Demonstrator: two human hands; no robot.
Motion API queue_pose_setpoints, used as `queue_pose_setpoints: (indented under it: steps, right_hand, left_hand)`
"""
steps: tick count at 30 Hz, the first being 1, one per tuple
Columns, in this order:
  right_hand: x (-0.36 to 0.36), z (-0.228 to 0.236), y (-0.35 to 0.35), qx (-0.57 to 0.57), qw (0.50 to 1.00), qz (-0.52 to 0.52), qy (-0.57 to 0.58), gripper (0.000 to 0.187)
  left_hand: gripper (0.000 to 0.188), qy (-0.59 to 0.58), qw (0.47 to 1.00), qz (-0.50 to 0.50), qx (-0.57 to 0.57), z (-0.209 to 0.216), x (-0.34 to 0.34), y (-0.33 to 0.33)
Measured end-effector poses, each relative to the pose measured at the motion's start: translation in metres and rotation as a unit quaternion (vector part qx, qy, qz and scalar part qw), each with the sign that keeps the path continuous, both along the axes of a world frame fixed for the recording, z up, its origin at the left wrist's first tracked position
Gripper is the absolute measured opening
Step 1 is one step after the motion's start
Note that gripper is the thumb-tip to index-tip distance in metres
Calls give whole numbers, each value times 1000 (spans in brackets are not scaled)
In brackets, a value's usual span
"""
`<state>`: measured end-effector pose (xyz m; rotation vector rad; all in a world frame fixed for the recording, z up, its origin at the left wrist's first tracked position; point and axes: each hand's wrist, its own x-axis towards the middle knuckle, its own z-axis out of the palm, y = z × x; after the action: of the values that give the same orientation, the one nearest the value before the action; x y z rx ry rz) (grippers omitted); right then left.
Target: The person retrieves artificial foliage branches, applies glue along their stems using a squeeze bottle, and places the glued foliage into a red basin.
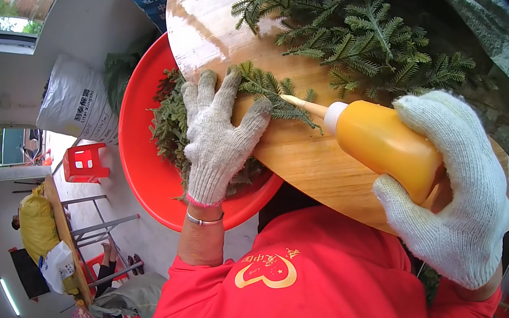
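Note:
My left hand (217, 137), in a white knit glove, lies with fingers spread at the edge of a round wooden table (313, 157). A small green conifer sprig (267, 89) lies flat beside its fingers and thumb; the fingertips seem to touch its near end. My right hand (466, 182), gloved too, is wrapped round a yellow-orange squeeze bottle (380, 141). The bottle is tipped sideways, its pale pointed nozzle (301, 105) at the sprig's right part. Whether anything flows out cannot be seen.
Many loose conifer sprigs (362, 37) are heaped at the table's far side. Under the table's left edge stands a red basin (139, 149) holding more sprigs (171, 128). Left lie a white sack (77, 98) and a red stool (85, 162). People sit by another table at lower left.

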<state>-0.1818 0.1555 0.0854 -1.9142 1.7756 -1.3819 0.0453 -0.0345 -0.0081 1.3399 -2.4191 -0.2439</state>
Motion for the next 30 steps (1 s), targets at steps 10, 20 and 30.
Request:
queue_pose_setpoints:
  steps: [10, 20, 30]
  right_hand:
    - [-8, 7, 16, 84, 992, -26, 87, 66]
    - [-15, 16, 34, 129, 985, -14, 109, 68]
    - [-18, 17, 49, 146, 981, -30, 127, 68]
  left_hand:
    - [72, -2, 1000, -8, -1, 3, 0, -2]
    - [72, 13, 1000, -12, -11, 1, 1, -1]
    - [73, 4, 1000, -4, 5, 5, -1, 1]
